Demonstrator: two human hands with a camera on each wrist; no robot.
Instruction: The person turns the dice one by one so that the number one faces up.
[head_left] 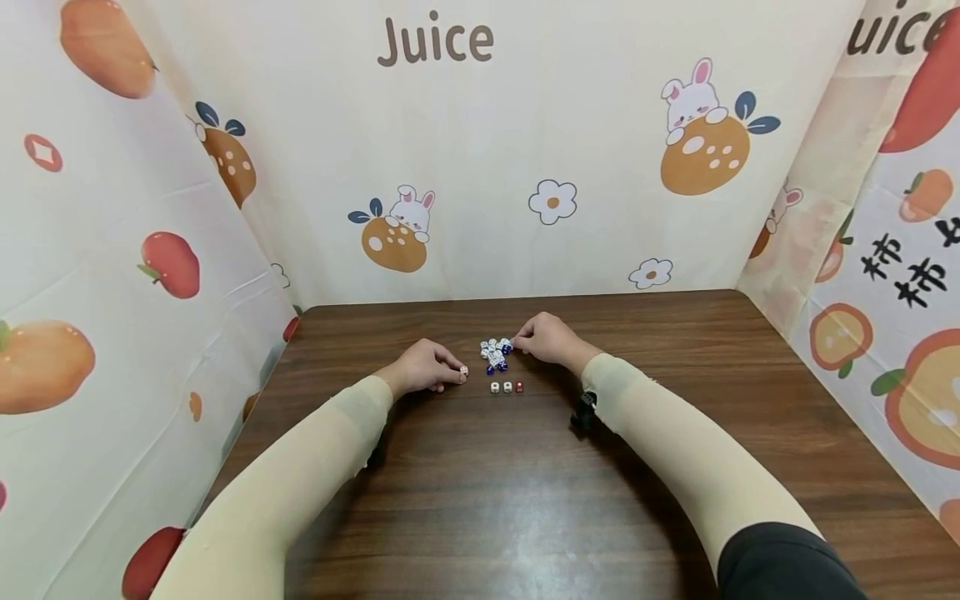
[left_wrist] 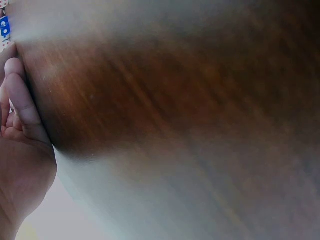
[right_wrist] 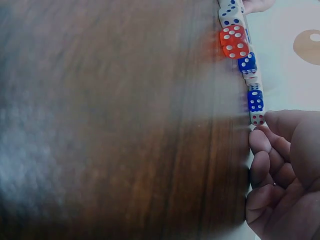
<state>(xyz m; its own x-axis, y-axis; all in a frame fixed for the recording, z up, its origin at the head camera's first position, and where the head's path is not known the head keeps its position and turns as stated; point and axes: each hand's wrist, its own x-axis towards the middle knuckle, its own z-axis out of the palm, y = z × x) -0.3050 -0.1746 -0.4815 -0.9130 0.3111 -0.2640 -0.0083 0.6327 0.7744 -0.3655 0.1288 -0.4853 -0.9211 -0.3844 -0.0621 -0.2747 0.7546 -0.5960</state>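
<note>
My left hand (head_left: 429, 367) lies low over the table, left of a cluster of dice. Between its thumb and forefinger it pinches a white die (head_left: 464, 370). Across the cluster, my right hand (head_left: 551, 337) has its thumb and fingertips at the far right edge of the group. There it pinches a white die with red pips (right_wrist: 257, 119), next to a blue die (right_wrist: 255, 100). The cluster (head_left: 492, 353) mixes white dice and blue ones. Nearer to me, two white dice (head_left: 495, 387) and a red die (head_left: 520, 387) stand in a short row.
Both hands work over a dark brown wooden table (head_left: 480, 500). A patterned cloth (head_left: 480, 150) with fruit and rabbits hangs behind its far edge and along both sides. A small black object (head_left: 583, 414) shows under my right wrist.
</note>
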